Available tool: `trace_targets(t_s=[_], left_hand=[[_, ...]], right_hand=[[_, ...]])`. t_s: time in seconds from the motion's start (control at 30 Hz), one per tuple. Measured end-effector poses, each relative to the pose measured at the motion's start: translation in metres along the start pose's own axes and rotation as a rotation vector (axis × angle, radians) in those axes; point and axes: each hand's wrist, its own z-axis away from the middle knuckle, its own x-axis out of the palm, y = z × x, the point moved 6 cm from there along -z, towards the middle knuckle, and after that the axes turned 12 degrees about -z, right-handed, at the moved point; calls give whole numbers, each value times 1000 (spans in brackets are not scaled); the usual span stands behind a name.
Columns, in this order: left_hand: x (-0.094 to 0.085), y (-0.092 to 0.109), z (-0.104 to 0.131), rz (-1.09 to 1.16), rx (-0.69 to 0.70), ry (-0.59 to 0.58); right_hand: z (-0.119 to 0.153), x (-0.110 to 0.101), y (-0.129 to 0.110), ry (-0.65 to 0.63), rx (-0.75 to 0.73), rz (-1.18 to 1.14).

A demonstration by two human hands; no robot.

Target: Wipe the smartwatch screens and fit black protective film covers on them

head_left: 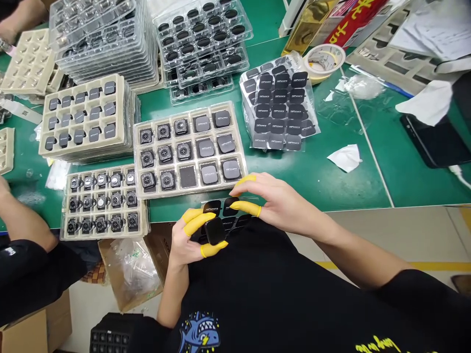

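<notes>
My left hand [189, 238], with yellow finger cots, holds a black square watch body [215, 231] between its fingers, dark glossy face up. Just right of it, my right hand [263, 198] has its yellow-tipped thumb and forefinger curved towards a sheet of black printed square stickers [212, 208]; whether they pinch a sticker is hard to tell. The sheet lies partly behind the watch, at the table's front edge. Beyond my hands is a beige tray [192, 192] with watch bodies in its left columns and black-covered ones on the right. One compartment in its front row holds no watch.
Left of the tray stand a stack of filled trays [83, 153] and a smaller-watch tray [105, 234]. Clear trays [206, 81] rise behind. Sticker sheets [279, 110], tape [326, 61] and a phone [436, 139] lie right. A person's arm [25, 218] is at left.
</notes>
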Motion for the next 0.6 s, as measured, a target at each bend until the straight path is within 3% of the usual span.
trace_targets(t_s=[0.3, 0.6], left_hand=[[3, 0, 4, 7, -51, 16], [7, 1, 7, -8, -55, 32]], right_hand=[[0, 6, -2, 57, -63, 67], [3, 10, 13, -22, 106, -105]])
